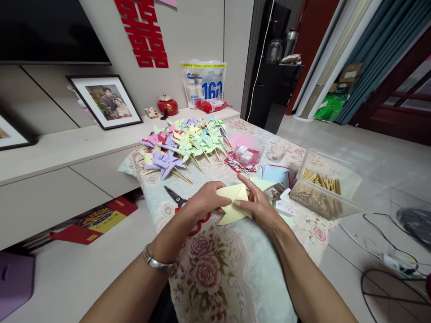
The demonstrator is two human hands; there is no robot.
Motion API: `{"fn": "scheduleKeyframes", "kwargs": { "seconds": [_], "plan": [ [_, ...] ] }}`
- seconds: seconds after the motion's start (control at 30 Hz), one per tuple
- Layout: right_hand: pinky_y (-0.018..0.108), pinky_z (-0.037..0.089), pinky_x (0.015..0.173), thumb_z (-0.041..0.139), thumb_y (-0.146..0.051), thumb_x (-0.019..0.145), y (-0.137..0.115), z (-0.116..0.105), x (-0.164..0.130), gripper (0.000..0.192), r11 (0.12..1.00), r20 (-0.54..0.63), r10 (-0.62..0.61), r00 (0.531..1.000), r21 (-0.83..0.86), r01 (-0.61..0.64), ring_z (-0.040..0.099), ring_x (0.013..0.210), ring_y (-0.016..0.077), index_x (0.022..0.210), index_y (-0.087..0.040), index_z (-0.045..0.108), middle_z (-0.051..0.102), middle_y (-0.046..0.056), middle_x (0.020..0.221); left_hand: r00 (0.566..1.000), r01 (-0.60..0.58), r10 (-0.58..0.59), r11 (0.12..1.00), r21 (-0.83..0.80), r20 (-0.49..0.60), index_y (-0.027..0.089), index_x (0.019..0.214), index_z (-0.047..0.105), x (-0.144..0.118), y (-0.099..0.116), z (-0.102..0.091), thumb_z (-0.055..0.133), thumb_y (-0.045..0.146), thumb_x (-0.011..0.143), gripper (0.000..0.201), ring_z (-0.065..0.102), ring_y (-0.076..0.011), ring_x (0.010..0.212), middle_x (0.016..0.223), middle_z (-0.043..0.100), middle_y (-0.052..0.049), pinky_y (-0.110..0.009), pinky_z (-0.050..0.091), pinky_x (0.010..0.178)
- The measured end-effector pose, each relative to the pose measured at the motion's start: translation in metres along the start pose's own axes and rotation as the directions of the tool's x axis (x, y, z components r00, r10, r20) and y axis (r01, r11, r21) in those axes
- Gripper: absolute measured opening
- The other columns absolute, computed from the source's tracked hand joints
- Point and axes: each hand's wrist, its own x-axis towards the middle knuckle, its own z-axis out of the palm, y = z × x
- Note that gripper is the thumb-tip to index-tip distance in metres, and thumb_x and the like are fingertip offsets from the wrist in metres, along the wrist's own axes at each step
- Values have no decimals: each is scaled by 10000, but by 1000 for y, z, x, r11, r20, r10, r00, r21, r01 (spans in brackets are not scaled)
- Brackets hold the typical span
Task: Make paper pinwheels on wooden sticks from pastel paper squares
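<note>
A pale yellow piece of cut paper (232, 210), partly folded over, is held up between my two hands above the table's near part. My left hand (210, 197) pinches its left side, thumb on top. On its right side my right hand (254, 202) grips it with the thumb pressed on the front and the index finger stretched out past the upper edge. Scissors with red handles (202, 223) lie under and beside my left wrist, their dark blades (175, 195) pointing away to the left. Fingers behind the paper are hidden.
Paper pinwheels (188, 139) on sticks are heaped at the table's far left. To the right stand a clear plastic box (323, 204) of short wooden sticks, a small white box (284, 207), blue paper sheets (274, 174) and patterned strips (239, 163). A floral cloth (205, 273) covers the table.
</note>
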Motion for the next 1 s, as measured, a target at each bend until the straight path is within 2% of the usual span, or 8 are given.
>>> {"fn": "scheduleKeyframes", "kwargs": {
  "seconds": [0.13,0.23,0.47,0.57,0.67,0.8,0.9,1.0],
  "plan": [
    [295,533,688,836,-207,635,-3,3,-2,1147,999,14,-1,1000,-43,2,685,758,192,1581,-242,187,726,8,934,997,15,-32,971,238,70,162,773,692,5,3,-4,731,106,517,265,640,-174,532,658,684,-37,-234,491,442],
    [304,530,669,810,-184,646,-2,2,-2,1120,996,9,-9,1000,-94,10,677,754,200,1582,-242,197,719,17,941,994,16,-53,937,348,97,162,826,671,7,5,-5,708,141,550,280,655,-170,587,706,685,-32,-216,495,470],
    [288,522,624,725,-133,686,6,-5,2,1012,957,-17,-73,997,-284,65,646,731,184,1572,-281,259,705,16,979,988,36,-92,919,392,127,164,845,646,11,8,-2,696,144,540,310,644,-180,551,660,669,-23,-227,473,455],
    [263,502,590,708,-116,685,8,-7,4,1014,957,-20,-72,997,-282,63,640,685,167,1573,-289,251,707,-1,926,988,32,-88,919,392,126,164,823,648,13,9,-2,722,134,522,312,632,-181,518,635,673,-24,-231,450,447],
    [256,501,582,719,-115,668,9,-7,5,1056,978,-25,-76,997,-195,70,651,660,165,1582,-261,211,716,-11,871,988,35,-83,943,330,132,161,844,662,12,13,-4,770,182,550,314,582,-145,469,607,657,-13,-222,405,436],
    [262,523,602,746,-129,652,7,-6,6,1091,992,-79,-115,990,-54,111,670,642,166,1584,-248,192,736,-16,821,988,17,-31,996,92,151,162,798,666,0,16,-4,784,407,691,292,525,-93,466,609,639,-15,-194,360,448],
    [269,533,612,768,-149,638,6,-5,5,1102,989,-132,-143,981,8,145,672,633,169,1580,-235,203,739,-19,784,987,24,-11,996,-80,157,156,761,685,-13,11,-1,801,446,697,319,579,-94,548,661,671,-27,-185,421,525],
    [260,519,580,775,-152,631,5,-4,4,1105,988,-143,-151,978,12,154,656,601,165,1579,-226,212,735,-18,756,984,59,-21,975,-216,175,129,877,735,-20,-1,6,850,378,637,365,658,-140,656,763,738,-63,-232,498,651]
  ]
}}
